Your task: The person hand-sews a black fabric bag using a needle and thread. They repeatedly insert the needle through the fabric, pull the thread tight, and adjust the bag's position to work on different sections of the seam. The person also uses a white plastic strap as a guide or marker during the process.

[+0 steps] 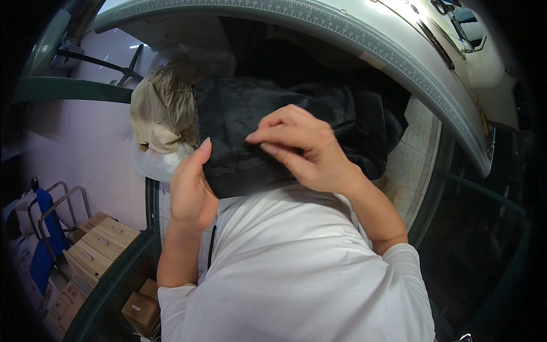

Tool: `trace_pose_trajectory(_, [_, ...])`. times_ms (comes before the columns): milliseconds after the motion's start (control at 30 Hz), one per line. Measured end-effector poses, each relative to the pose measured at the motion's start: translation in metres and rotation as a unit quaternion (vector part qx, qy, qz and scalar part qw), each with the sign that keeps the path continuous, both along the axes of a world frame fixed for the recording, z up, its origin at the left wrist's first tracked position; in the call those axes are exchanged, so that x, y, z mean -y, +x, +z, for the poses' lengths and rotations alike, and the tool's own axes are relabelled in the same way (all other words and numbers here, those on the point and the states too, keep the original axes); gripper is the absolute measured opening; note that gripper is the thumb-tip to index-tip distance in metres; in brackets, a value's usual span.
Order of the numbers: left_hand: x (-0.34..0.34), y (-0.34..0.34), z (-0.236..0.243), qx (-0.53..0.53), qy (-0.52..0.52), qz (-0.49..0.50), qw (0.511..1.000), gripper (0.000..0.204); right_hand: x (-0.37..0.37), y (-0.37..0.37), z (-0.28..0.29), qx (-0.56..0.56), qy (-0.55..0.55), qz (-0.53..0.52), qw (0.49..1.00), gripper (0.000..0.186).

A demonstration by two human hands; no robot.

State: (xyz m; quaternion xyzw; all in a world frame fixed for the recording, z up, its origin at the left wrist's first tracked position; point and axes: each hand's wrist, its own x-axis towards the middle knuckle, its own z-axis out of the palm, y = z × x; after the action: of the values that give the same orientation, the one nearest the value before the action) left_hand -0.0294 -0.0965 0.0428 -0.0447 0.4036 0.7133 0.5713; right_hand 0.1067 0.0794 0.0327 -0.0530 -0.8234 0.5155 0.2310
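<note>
A folded, shiny black fabric piece (245, 108) with seams lies across my lap, below the table edge. At its near left edge is my left hand (191, 185), thumb up along the border and fingers out of sight beneath the cloth, gripping it. Over the middle of the fabric, my right hand (302, 145) is closed, thumb and forefinger drawn together in a pinch. Whatever sits between those fingertips is too small to make out.
A grey table edge with a ruler scale (296, 11) curves above my hands. Tweezers (436, 43) lie on the tabletop. To the left are beige gathered cloth (162, 108) over a clear plastic bag (162, 162), wooden drawers (99, 251) and cardboard boxes (139, 308).
</note>
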Motion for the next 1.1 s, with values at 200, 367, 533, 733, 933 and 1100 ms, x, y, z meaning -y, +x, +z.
trace_pose_trajectory(200, [0.003,-0.006,-0.003,0.009,-0.024,0.01,1.0,0.042,-0.018,0.022,-0.004,0.021,0.051,-0.086,0.995,0.018])
trace_pose_trajectory(367, [0.002,-0.009,0.001,0.027,0.003,-0.003,1.0,0.042,-0.009,0.025,-0.003,0.016,0.068,-0.081,0.994,0.016])
trace_pose_trajectory(533, [-0.001,-0.009,0.009,0.021,0.015,-0.019,0.999,0.042,0.01,0.003,0.005,-0.034,0.119,-0.023,0.992,0.027])
trace_pose_trajectory(733, [0.002,-0.01,0.015,0.042,0.033,-0.005,0.999,0.042,0.014,-0.006,0.003,-0.024,0.116,-0.012,0.993,0.024])
trace_pose_trajectory(933, [0.006,-0.013,0.021,0.0,0.041,-0.043,0.998,0.037,0.011,0.0,-0.002,-0.019,0.1,-0.037,0.994,0.024])
trace_pose_trajectory(1100, [0.011,-0.01,0.023,-0.075,0.039,-0.086,0.993,0.036,0.009,0.003,-0.004,-0.013,0.099,-0.05,0.994,0.023])
